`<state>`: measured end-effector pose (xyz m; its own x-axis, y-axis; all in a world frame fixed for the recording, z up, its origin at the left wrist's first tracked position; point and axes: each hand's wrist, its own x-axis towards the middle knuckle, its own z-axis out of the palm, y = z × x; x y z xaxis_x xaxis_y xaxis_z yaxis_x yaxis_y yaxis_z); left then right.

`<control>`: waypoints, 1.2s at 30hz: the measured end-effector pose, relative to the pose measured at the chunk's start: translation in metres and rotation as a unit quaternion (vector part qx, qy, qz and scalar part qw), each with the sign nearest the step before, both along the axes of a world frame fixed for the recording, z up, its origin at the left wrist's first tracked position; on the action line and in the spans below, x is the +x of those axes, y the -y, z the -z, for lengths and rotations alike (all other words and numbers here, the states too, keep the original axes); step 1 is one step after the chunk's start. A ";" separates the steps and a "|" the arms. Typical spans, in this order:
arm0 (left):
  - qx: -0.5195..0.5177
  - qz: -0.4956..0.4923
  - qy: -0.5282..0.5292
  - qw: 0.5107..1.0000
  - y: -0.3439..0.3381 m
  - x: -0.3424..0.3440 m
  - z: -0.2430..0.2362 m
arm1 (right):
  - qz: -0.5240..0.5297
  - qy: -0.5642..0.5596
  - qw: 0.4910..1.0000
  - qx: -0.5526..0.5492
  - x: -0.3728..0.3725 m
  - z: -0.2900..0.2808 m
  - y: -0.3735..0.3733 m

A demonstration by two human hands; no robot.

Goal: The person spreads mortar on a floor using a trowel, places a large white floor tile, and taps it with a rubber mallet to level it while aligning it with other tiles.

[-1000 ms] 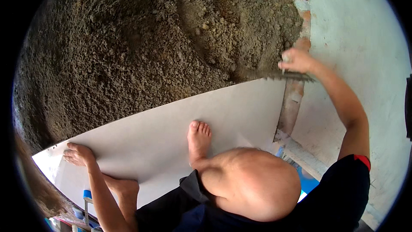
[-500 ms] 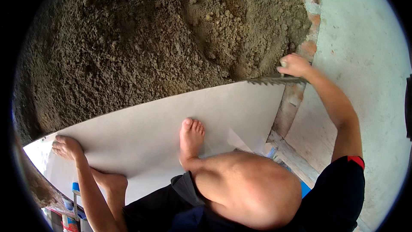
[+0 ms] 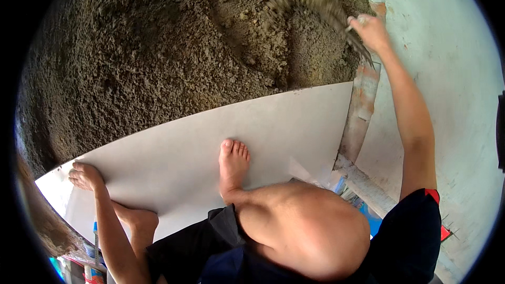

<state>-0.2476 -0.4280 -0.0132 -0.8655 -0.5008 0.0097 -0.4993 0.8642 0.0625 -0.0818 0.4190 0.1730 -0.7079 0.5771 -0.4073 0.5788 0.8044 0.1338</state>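
In my right hand (image 3: 371, 31), raised at the right, I grip the pale handle of a notched trowel (image 3: 360, 49). Its dark blade is tilted over the edge of the damp, crumbly sand-cement mortar (image 3: 152, 58). A blurred streak of loose mortar (image 3: 310, 0) arcs away from the trowel across the bed. My left hand (image 3: 86, 176) lies with fingers stretched out on the far left end of a large pale tile (image 3: 284, 126), close to the mortar's edge. Both my bare feet rest on this tile.
A strip of exposed brick (image 3: 363, 97) runs between the mortar and the pale wall (image 3: 431, 73) on the right. Blue and white packaging (image 3: 363, 205) lies below the tile near my knee. Several small containers (image 3: 93, 273) stand at the lower left.
My right hand has swung the trowel up and away from the tile's far right corner, flinging mortar over the bed. My left hand stays on the tile.
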 end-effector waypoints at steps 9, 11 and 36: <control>-0.018 -0.001 -0.009 1.000 0.005 0.005 -0.001 | -0.107 0.193 0.961 -0.165 0.060 0.039 0.094; -0.011 0.003 -0.012 1.000 0.009 0.002 0.001 | -0.133 0.141 0.973 -0.123 0.048 0.067 0.103; -0.013 0.025 -0.011 1.000 0.019 0.004 0.001 | -0.050 0.158 0.986 -0.027 0.027 0.051 0.074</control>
